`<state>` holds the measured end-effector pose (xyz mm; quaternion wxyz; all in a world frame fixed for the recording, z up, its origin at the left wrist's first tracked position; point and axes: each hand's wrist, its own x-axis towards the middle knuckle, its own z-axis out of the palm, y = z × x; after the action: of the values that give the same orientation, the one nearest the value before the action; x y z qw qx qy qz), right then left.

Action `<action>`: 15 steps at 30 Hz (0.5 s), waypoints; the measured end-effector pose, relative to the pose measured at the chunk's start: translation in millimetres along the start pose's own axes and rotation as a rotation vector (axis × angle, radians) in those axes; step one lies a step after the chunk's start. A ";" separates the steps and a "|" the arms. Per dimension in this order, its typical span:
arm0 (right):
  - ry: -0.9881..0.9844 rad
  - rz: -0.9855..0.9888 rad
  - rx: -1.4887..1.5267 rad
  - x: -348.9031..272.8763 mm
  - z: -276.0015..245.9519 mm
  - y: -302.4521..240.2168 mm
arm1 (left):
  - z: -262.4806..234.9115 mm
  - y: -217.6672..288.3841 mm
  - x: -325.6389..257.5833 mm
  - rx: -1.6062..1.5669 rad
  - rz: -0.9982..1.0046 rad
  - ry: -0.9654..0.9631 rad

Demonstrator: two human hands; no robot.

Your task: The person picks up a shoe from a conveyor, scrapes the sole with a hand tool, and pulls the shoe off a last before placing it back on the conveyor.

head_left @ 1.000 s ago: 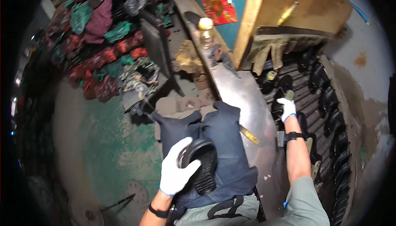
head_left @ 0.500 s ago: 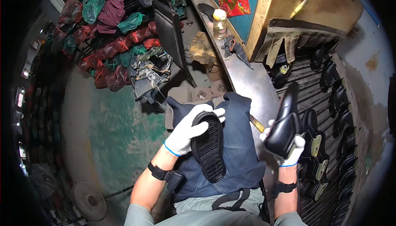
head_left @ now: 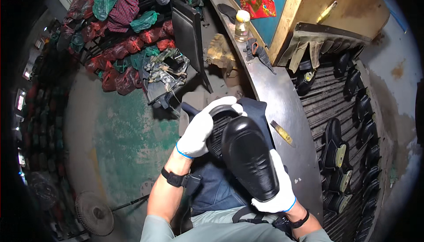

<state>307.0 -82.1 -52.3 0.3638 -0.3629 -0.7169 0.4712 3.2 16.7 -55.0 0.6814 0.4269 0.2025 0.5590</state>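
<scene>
Two gloved hands [head_left: 207, 127], one shoe [head_left: 249, 162], one sole [head_left: 217, 136]

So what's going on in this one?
A seated person in white gloves holds two parts of a black shoe over a dark apron on their lap. The left hand grips a black sole; the right hand holds a glossy black shoe upper against it. To the right, past a metal bench, a slatted rack carries more black shoes.
</scene>
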 end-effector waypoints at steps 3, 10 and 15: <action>-0.010 -0.018 -0.047 1.2 11.1 4.4 | -1.1 2.1 -2.5 0.033 -0.086 -0.020; -0.026 0.063 0.052 0.0 15.7 6.4 | 1.7 4.6 -3.0 0.071 -0.093 -0.055; -0.020 0.057 0.105 6.3 16.3 9.7 | 5.4 8.9 -0.3 0.067 -0.139 -0.038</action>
<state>291.8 -80.5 -65.1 0.3615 -0.3589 -0.6841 0.5221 2.0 14.6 -44.9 0.7076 0.4446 0.2373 0.4953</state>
